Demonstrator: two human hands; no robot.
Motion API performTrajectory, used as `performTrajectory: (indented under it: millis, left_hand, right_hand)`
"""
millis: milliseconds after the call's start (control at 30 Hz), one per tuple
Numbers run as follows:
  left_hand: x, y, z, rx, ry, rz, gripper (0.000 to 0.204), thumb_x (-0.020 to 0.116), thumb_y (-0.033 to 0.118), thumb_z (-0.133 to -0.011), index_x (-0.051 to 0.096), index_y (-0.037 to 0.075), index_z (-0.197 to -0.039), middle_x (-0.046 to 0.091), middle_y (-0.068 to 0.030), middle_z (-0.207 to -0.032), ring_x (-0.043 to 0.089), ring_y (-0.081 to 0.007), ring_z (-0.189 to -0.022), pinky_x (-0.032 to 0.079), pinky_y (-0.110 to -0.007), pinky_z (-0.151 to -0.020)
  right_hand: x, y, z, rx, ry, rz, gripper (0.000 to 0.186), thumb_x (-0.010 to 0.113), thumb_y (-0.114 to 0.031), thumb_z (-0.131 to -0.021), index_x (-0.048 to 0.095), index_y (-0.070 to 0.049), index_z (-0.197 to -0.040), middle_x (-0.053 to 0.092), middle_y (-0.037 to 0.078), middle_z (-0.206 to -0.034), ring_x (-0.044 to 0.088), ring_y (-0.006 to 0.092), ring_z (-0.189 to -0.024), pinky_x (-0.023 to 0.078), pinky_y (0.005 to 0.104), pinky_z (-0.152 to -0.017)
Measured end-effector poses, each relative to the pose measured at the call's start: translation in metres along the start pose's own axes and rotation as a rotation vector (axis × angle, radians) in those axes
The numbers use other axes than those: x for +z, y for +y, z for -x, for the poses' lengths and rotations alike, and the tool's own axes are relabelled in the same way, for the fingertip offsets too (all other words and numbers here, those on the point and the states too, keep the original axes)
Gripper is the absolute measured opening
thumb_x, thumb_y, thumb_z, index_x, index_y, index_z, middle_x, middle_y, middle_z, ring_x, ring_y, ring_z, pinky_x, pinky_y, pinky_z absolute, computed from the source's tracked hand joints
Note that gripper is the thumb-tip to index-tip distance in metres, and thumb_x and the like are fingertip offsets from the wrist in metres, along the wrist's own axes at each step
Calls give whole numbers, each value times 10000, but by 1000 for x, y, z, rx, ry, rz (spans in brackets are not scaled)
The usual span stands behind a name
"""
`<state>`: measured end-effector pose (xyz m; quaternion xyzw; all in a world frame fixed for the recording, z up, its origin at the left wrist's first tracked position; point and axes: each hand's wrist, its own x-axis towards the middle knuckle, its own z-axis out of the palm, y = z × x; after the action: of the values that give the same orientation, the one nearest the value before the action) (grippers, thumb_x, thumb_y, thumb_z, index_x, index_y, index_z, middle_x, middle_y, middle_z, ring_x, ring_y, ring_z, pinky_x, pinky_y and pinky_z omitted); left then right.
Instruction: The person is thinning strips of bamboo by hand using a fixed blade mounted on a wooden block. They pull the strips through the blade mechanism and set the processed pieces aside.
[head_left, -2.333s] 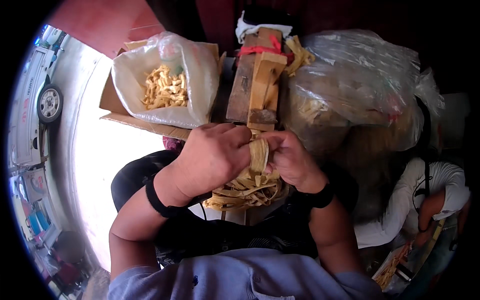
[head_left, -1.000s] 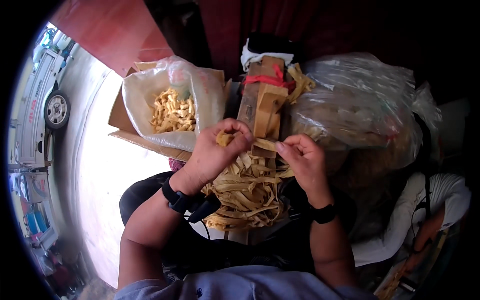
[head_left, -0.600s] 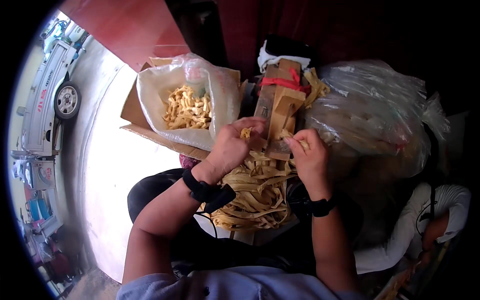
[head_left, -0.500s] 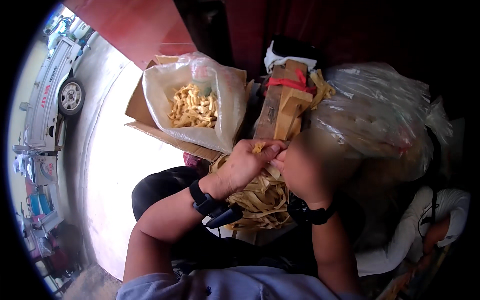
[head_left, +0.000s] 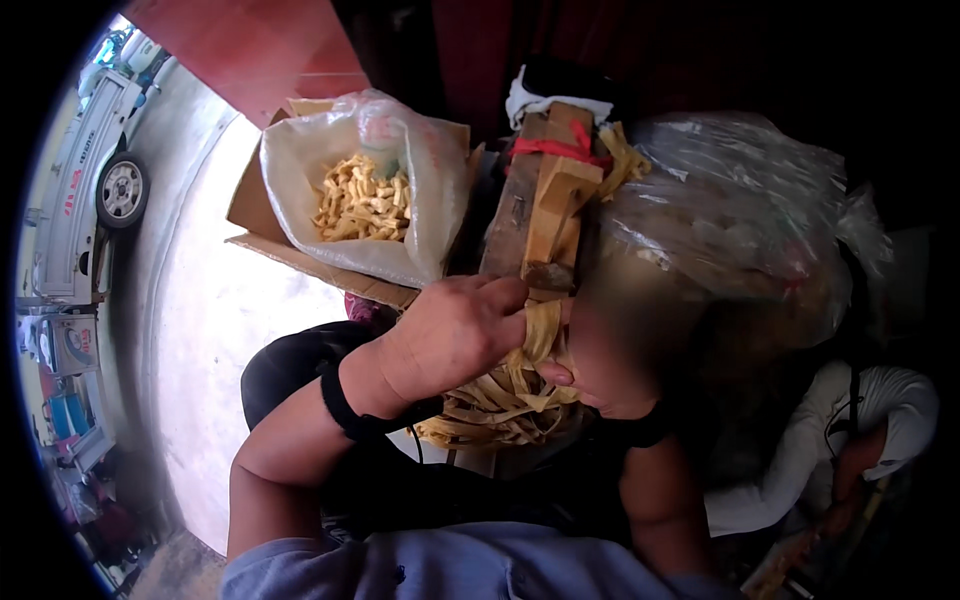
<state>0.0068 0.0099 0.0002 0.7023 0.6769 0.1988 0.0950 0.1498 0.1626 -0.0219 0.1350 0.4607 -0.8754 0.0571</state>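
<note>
A flat tan strip (head_left: 543, 328) shows between my two hands, just below the near end of the wooden block. My left hand (head_left: 450, 328) is closed, its fingertips curled at the strip's upper left side. My right hand (head_left: 600, 375) is closed at the strip's other side, thumb pointing left; a blur covers part of it. Below both hands lies a heap of similar loose tan strips (head_left: 500, 412). Beyond them a narrow wooden block (head_left: 555, 225) rests on a darker plank (head_left: 512, 215), bound with red cloth (head_left: 560, 150).
At the left stands a cardboard box (head_left: 245, 190) lined with a whitish plastic bag (head_left: 430, 215), holding many short knotted tan pieces (head_left: 365, 200). A clear plastic sheet (head_left: 720, 190) covers a bulky pile at the right. Another person's white sleeve (head_left: 780, 490) is at lower right.
My hands have drawn a little apart, and more of the tan strip shows between them. The left hand has turned back-up. The whole view has shifted slightly.
</note>
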Motion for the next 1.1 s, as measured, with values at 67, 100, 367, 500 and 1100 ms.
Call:
performTrajectory:
  millis: [67,100,367,500,1100]
  left_hand:
    - [4,-3,0,65,94,35,493,652,71,-664,613,46,-1155,608,-109,-1005,639,-290,-836,542,-343,-682]
    - [5,-3,0,97,139,50,497,646,64,-643,622,48,-1139,604,-103,-996,641,-282,-823,544,-341,-668]
    - [13,6,1,-185,224,344,412,686,-7,-677,651,47,-1083,573,-147,-1226,646,-315,-962,546,-356,-770]
    - [17,-6,11,-241,-44,333,362,652,-34,-671,654,42,-1026,573,-135,-1265,638,-302,-995,541,-360,-776]
    - [-28,3,11,-531,474,1102,210,638,137,-896,644,-73,-879,616,-86,-1000,593,-170,-893,463,-291,-828]
  right_hand:
    - [6,0,4,197,-31,-422,104,528,-106,-927,610,-60,-969,550,3,-719,421,39,-535,295,166,-478]
    - [6,9,4,153,5,-383,110,523,-110,-930,609,-55,-969,551,4,-719,427,42,-536,296,167,-479]
    - [9,22,2,-443,338,335,130,564,-51,-937,599,27,-1035,646,61,-818,606,78,-731,492,219,-623]
    - [8,23,3,-414,243,814,99,583,-102,-918,619,-13,-942,653,92,-735,641,190,-632,498,303,-572]
    - [3,12,9,54,-158,-20,433,471,-389,-990,560,-32,-760,477,-15,-656,307,34,-521,240,188,-483]
